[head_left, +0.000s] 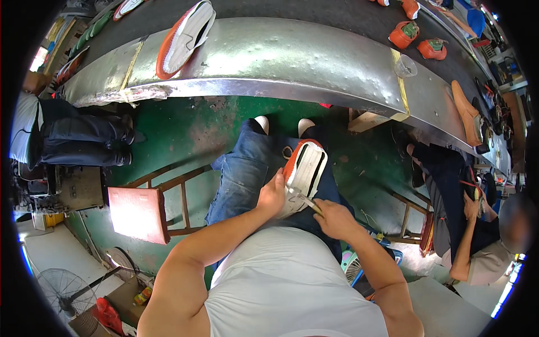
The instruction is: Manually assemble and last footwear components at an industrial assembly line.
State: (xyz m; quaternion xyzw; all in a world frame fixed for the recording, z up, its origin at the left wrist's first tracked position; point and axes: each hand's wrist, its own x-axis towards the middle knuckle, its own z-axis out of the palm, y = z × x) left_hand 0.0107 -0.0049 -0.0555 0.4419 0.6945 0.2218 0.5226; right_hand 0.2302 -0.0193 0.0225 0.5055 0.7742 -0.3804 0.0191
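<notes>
An orange shoe upper (pixel 305 173) rests bottom up on my lap, its white underside turned toward me. My left hand (pixel 273 194) grips its left edge, fingers closed round the side. In my right hand (pixel 335 218) is a small hammer (pixel 304 199) with a metal head and a pale handle. The hammer's head lies over the lower part of the white underside, close to my left fingers; whether it touches I cannot tell. A similar orange and white shoe upper (pixel 183 42) lies on the metal bench edge in front of me.
The metal-edged bench (pixel 252 50) crosses ahead, bearing orange shoe pieces (pixel 403 34), a clear cup (pixel 405 66) and a tan shoe (pixel 465 112). A stool (pixel 137 213) stands at left. Co-workers sit at right (pixel 477 241) and stand at left (pixel 73 135). A fan (pixel 64 295) is behind left.
</notes>
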